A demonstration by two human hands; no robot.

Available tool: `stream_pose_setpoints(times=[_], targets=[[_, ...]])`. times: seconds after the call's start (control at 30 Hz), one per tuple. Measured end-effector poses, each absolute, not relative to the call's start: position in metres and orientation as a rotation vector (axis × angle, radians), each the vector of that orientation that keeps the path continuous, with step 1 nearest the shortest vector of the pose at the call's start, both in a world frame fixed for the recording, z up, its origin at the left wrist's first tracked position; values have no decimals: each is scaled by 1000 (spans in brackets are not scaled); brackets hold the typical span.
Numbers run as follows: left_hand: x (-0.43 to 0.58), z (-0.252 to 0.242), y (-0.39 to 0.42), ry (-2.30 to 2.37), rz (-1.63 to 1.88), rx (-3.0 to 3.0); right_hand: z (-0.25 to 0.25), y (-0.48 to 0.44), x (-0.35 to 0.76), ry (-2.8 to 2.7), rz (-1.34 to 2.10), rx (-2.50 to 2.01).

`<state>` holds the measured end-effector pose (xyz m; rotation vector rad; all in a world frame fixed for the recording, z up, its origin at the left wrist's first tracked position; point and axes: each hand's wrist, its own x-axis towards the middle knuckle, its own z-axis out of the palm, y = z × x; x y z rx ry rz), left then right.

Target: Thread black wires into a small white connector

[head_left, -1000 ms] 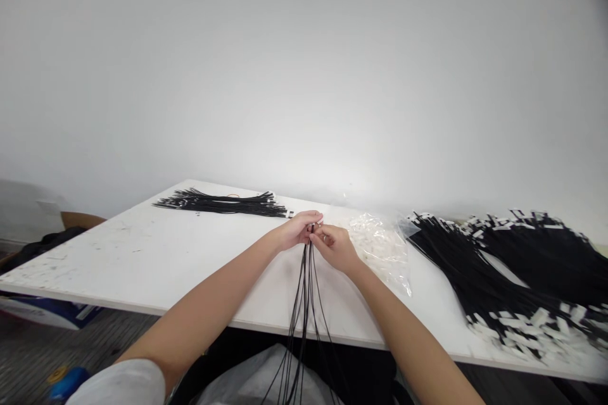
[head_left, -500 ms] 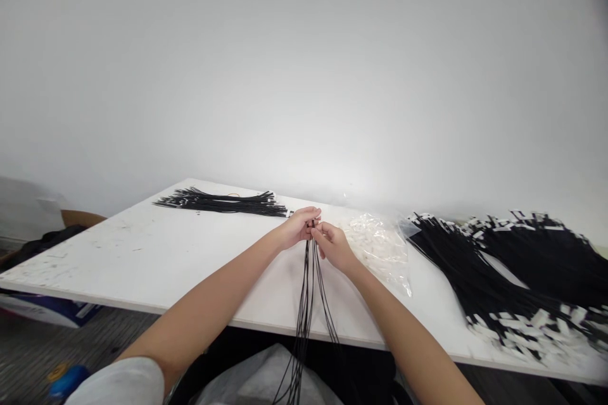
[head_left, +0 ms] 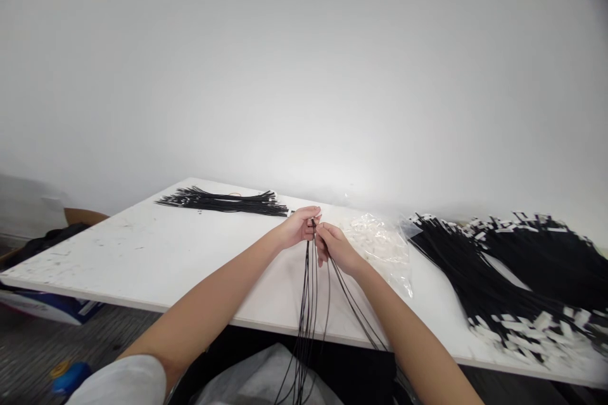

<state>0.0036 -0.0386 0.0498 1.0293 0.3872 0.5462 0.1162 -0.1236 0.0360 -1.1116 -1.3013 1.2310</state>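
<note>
My left hand (head_left: 302, 226) is closed around the upper ends of several thin black cables (head_left: 304, 310), which hang down past the table's front edge toward my lap. Close beside it, my right hand (head_left: 336, 247) pinches a few more black cables (head_left: 351, 300) that slant down to the right. The fingertips of both hands nearly meet, and a small dark end shows between them. Just behind my right hand lies a clear plastic bag (head_left: 375, 237) holding many small white pieces.
On the white table (head_left: 142, 266), a bundle of black cables (head_left: 228, 202) lies at the back left. Large piles of black cables with white ends (head_left: 479, 266) cover the right side. A blue roll (head_left: 71, 378) and a box (head_left: 57, 309) are at floor level on the left.
My right hand has drawn slightly away from the left. The cables in it have swung out to the right, apart from those hanging under my left hand.
</note>
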Motion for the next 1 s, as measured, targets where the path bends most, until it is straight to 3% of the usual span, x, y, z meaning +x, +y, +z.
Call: stream_pose_setpoints(times=[0.17, 1.0], targets=[[3, 49, -36, 381, 535, 1016, 41, -127, 121, -1225, 1361, -1085], [2, 48, -37, 315, 481, 1104, 36, -121, 125, -1358, 1154, -1258]])
